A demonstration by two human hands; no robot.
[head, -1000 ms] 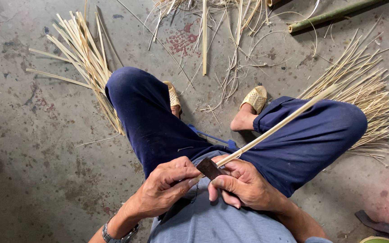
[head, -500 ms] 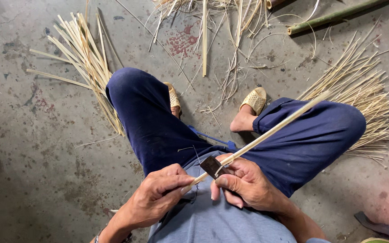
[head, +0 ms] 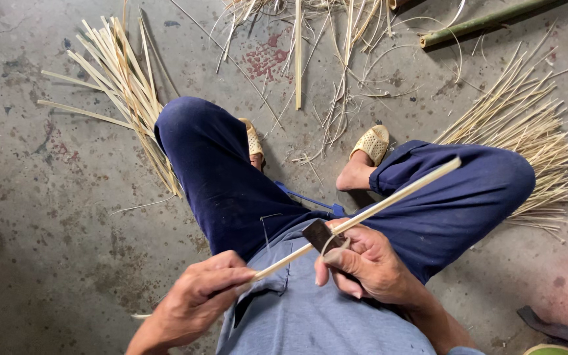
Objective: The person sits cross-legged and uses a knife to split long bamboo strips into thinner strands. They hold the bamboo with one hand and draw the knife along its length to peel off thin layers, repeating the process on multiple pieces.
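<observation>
Knife blade (head: 317, 235) mostly hidden in right hand (head: 369, 266), which grips it. Left hand (head: 198, 299) pinches one bamboo strip (head: 389, 200); strip's near end hidden. Two loose strip piles (head: 123, 85), uncountable.

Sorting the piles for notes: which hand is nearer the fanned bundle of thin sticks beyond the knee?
Right. The right hand holds the knife blade below that bundle; the left hand grips the strip farther away.
</observation>
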